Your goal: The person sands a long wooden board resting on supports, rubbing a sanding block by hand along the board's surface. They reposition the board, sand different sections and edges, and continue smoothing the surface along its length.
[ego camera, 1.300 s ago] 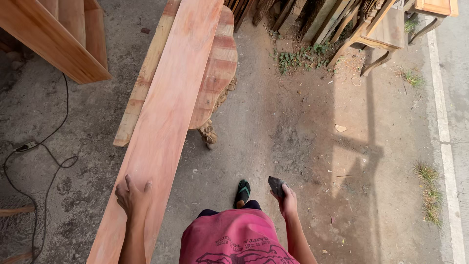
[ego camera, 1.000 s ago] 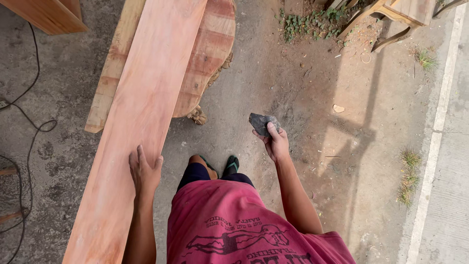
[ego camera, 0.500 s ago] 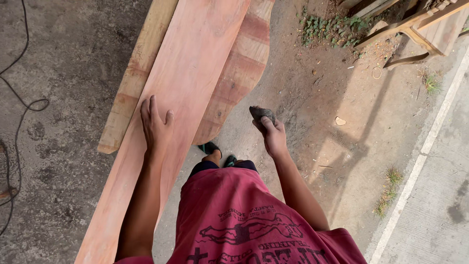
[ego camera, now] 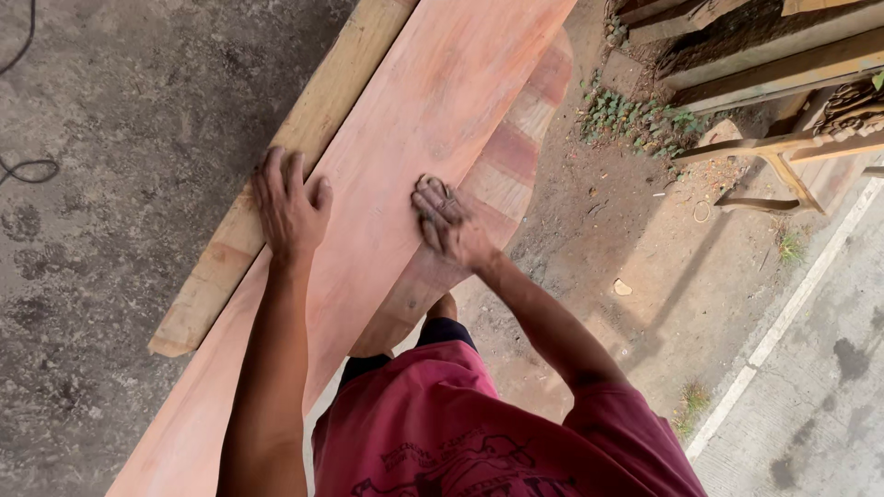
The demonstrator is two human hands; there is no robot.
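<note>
A long reddish wooden plank [ego camera: 405, 138] runs diagonally from bottom left to top centre. My left hand [ego camera: 290, 204] lies flat, fingers spread, on the plank's left edge, over a paler board [ego camera: 276, 189] beside it. My right hand [ego camera: 448, 224] presses a small dark piece of sandpaper [ego camera: 431, 187] onto the plank near its right edge; most of the sandpaper is hidden under the fingers. A rounded striped wooden panel [ego camera: 502, 184] lies under the plank on the right.
Grey concrete floor with a black cable [ego camera: 32, 168] lies to the left. Dirt ground, green weeds [ego camera: 635, 115] and stacked timber with a wooden frame [ego camera: 773, 152] are at upper right. A paved strip with a white line [ego camera: 783, 322] runs along the right.
My right hand, which was held off the plank to the right with the sandpaper, has come down onto the plank. My left hand has slid further up the plank's left edge.
</note>
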